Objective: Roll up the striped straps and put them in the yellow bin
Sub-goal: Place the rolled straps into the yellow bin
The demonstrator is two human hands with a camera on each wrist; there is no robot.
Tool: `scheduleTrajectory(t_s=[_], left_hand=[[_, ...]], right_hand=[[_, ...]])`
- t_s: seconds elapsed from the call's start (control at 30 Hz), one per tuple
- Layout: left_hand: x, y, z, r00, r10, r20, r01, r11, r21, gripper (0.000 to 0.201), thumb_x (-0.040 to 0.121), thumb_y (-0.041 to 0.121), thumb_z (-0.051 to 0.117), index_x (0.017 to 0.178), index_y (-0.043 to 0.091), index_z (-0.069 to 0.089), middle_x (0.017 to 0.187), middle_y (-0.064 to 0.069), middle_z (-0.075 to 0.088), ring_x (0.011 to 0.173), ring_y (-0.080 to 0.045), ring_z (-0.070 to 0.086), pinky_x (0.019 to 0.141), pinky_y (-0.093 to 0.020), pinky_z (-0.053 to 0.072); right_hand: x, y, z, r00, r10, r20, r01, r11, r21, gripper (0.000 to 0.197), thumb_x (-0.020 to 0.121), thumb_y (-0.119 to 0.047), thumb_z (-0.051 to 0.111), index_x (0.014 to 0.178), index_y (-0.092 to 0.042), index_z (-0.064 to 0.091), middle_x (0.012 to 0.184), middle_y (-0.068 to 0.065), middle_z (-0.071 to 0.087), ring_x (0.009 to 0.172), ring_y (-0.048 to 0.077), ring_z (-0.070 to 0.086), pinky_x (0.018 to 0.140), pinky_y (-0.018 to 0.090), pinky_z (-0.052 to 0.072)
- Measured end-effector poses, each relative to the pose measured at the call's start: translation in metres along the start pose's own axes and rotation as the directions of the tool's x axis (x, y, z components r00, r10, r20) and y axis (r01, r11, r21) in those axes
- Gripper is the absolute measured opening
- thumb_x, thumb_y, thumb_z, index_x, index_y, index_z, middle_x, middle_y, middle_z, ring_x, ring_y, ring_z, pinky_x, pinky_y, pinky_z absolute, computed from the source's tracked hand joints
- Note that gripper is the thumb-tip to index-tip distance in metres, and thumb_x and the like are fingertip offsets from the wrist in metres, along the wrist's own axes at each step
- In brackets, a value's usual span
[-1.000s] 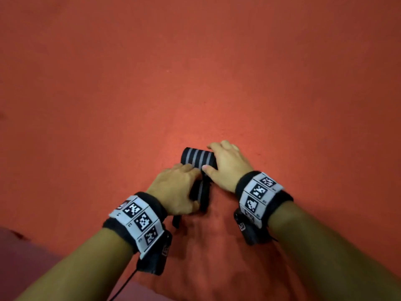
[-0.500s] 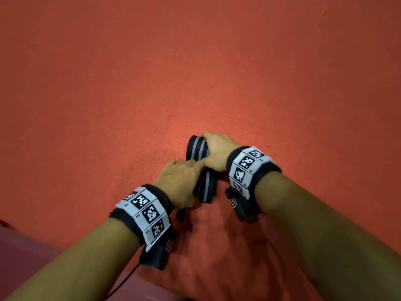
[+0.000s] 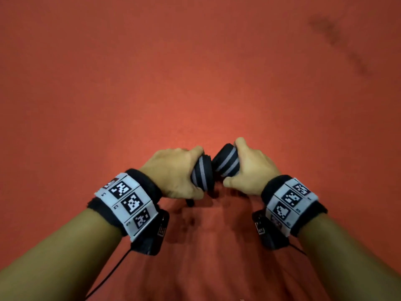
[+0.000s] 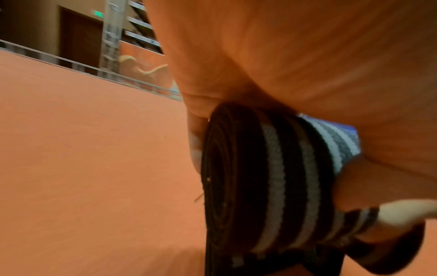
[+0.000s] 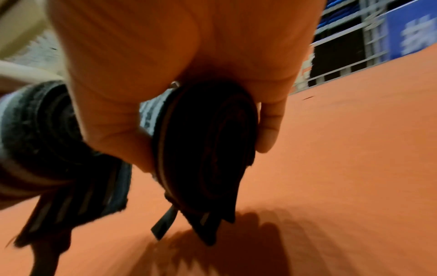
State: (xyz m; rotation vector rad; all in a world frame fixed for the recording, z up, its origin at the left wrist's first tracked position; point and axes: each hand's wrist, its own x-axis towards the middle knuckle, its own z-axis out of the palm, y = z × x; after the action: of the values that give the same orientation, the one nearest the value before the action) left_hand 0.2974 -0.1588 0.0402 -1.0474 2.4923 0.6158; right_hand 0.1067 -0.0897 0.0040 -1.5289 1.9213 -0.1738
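Lifted and drawn apart since a second ago, the left hand (image 3: 171, 172) and right hand (image 3: 249, 172) each grip one rolled strap at lower centre: left roll (image 3: 201, 173), right roll (image 3: 225, 162).

Two rolled-up black straps with grey stripes are counted: one roll (image 3: 200, 174) is gripped in the left hand (image 3: 171, 172), the other roll (image 3: 226, 162) in the right hand (image 3: 251, 170). Two hands are seen, then, and two black wristbands with white coded tags, one on the left wrist (image 3: 128, 203) and one on the right (image 3: 291, 203). One orange-red floor (image 3: 195, 72) is spread beneath it all.
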Motion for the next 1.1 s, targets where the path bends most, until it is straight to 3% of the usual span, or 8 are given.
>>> scheduleTrajectory(t_s=[0.17, 0.3, 0.4, 0.5, 0.67, 0.77, 0.9, 1.1], left_hand=[[0.066, 0.152, -0.012, 0.971, 0.237, 0.04, -0.24, 0.96, 0.143, 0.062, 0.06, 0.053, 0.069, 0.107, 0.024, 0.041, 0.085, 0.003, 0.062, 0.074, -0.028, 0.059, 0.062, -0.033, 0.044], [0.1, 0.29, 0.005, 0.898, 0.426, 0.108, -0.44, 0.874, 0.205, 0.066, 0.059, 0.052, 0.07, 0.109, 0.022, 0.04, 0.083, 0.001, 0.063, 0.074, -0.031, 0.06, 0.064, -0.035, 0.048], [0.113, 0.396, 0.029, 0.789, 0.583, 0.195, -0.615, 0.751, 0.24, 0.064, 0.058, 0.053, 0.069, 0.11, 0.028, 0.042, 0.086, 0.002, 0.063, 0.077, -0.03, 0.06, 0.063, -0.034, 0.045], [0.116, 0.501, 0.063, 0.661, 0.693, 0.288, -0.75, 0.612, 0.249, 0.064, 0.057, 0.054, 0.068, 0.113, 0.032, 0.044, 0.089, 0.004, 0.065, 0.081, -0.028, 0.062, 0.065, -0.032, 0.045], [0.103, 0.648, 0.145, 0.456, 0.788, 0.413, -0.89, 0.395, 0.229, 0.064, 0.06, 0.053, 0.071, 0.117, 0.034, 0.047, 0.096, 0.006, 0.065, 0.086, -0.025, 0.063, 0.069, -0.033, 0.048], [0.1, 0.707, 0.203, 0.377, 0.792, 0.48, -0.926, 0.317, 0.204, 0.067, 0.056, 0.055, 0.067, 0.116, 0.032, 0.049, 0.105, 0.005, 0.064, 0.094, -0.026, 0.064, 0.076, -0.037, 0.053], [0.114, 0.753, 0.266, 0.371, 0.774, 0.513, -0.926, 0.271, 0.262, 0.066, 0.062, 0.049, 0.073, 0.119, 0.027, 0.049, 0.115, 0.002, 0.063, 0.104, -0.028, 0.063, 0.083, -0.035, 0.049], [0.155, 0.784, 0.341, 0.38, 0.737, 0.559, -0.884, 0.11, 0.455, 0.063, 0.071, 0.044, 0.069, 0.123, 0.022, 0.042, 0.121, 0.0, 0.061, 0.116, -0.025, 0.056, 0.098, -0.038, 0.035]], right_hand=[[-0.092, 0.131, -0.048, 0.967, 0.235, -0.101, -0.229, 0.971, 0.07, 0.06, 0.061, -0.038, 0.077, 0.093, -0.026, 0.028, 0.085, -0.002, 0.047, 0.079, 0.026, 0.051, 0.061, 0.033, 0.036], [-0.189, 0.235, -0.072, 0.884, 0.408, -0.226, -0.372, 0.909, 0.186, 0.06, 0.06, -0.037, 0.08, 0.094, -0.026, 0.031, 0.091, -0.004, 0.039, 0.085, 0.022, 0.047, 0.065, 0.031, 0.036], [-0.275, 0.301, -0.077, 0.775, 0.564, -0.283, -0.491, 0.821, 0.292, 0.054, 0.06, -0.035, 0.077, 0.089, -0.024, 0.033, 0.083, -0.009, 0.041, 0.077, 0.021, 0.047, 0.056, 0.031, 0.029], [-0.36, 0.359, -0.062, 0.65, 0.698, -0.299, -0.564, 0.708, 0.425, 0.055, 0.06, -0.035, 0.078, 0.092, -0.021, 0.036, 0.084, -0.007, 0.046, 0.081, 0.022, 0.052, 0.064, 0.033, 0.038], [-0.479, 0.433, -0.005, 0.38, 0.876, -0.298, -0.657, 0.483, 0.579, 0.059, 0.061, -0.038, 0.079, 0.101, -0.019, 0.041, 0.1, 0.001, 0.055, 0.099, 0.028, 0.056, 0.069, 0.031, 0.04], [-0.522, 0.467, 0.028, 0.253, 0.939, -0.234, -0.664, 0.345, 0.664, 0.06, 0.06, -0.035, 0.081, 0.101, -0.019, 0.04, 0.102, 0.002, 0.052, 0.103, 0.029, 0.054, 0.071, 0.032, 0.04], [-0.54, 0.505, 0.06, 0.166, 0.973, -0.161, -0.69, 0.232, 0.686, 0.069, 0.061, -0.033, 0.082, 0.113, -0.014, 0.04, 0.109, 0.005, 0.043, 0.106, 0.032, 0.05, 0.08, 0.036, 0.045], [-0.505, 0.575, 0.081, 0.215, 0.976, -0.027, -0.805, 0.193, 0.561, 0.067, 0.078, -0.033, 0.069, 0.131, -0.015, 0.034, 0.131, 0.009, 0.046, 0.121, 0.031, 0.048, 0.095, 0.043, 0.041]])
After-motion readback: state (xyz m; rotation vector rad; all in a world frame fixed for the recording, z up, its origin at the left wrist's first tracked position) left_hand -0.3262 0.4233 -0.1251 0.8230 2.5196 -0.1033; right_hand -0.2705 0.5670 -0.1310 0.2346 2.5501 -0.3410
